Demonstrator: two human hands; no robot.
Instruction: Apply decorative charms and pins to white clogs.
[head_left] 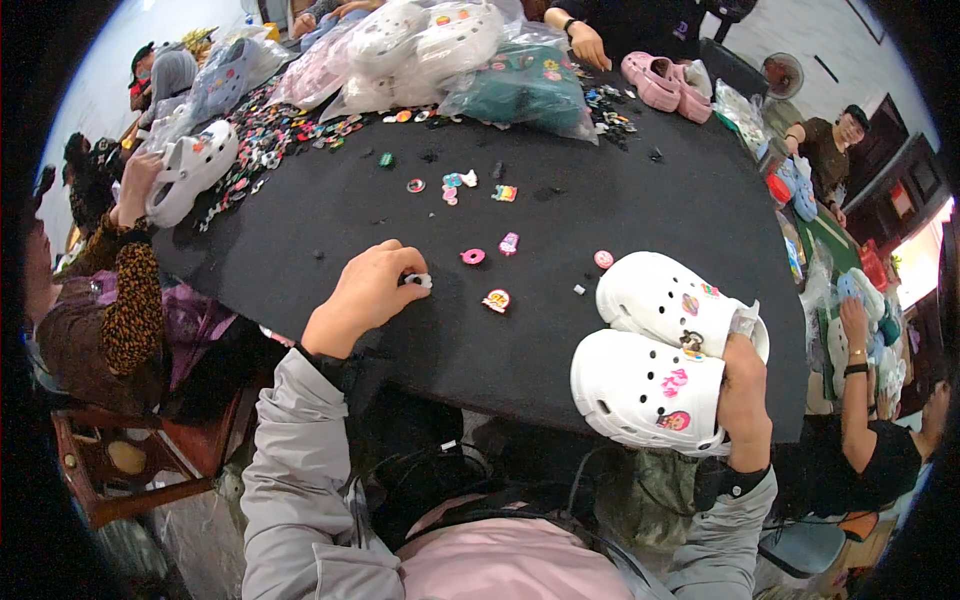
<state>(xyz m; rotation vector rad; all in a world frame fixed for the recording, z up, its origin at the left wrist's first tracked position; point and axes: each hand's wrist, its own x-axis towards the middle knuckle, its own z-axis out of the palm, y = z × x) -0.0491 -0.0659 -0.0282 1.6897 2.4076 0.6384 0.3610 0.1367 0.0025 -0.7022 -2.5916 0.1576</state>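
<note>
Between the fingertips of my left hand point(368, 290) is a small black and white shoe charm point(417, 281), held just over the table's near left part. My right hand point(743, 390) reaches into the heel opening of a white clog point(645, 395), its fingers hidden inside. A second white clog point(660, 295) lies against it on the far side. Both clogs carry colourful charms on their holed uppers. Loose charms lie between my hands, among them a pink ring-shaped charm point(472, 257), a round orange and white charm point(496, 300) and a round pink-red one point(603, 259).
The dark table point(400, 190) bears a long heap of charms point(290, 150) at the far left. Behind stand bagged white clogs point(415, 45), a bagged green pair point(530, 85) and pink clogs point(655, 80). At left, a co-worker's hand point(140, 185) holds a white clog point(195, 170).
</note>
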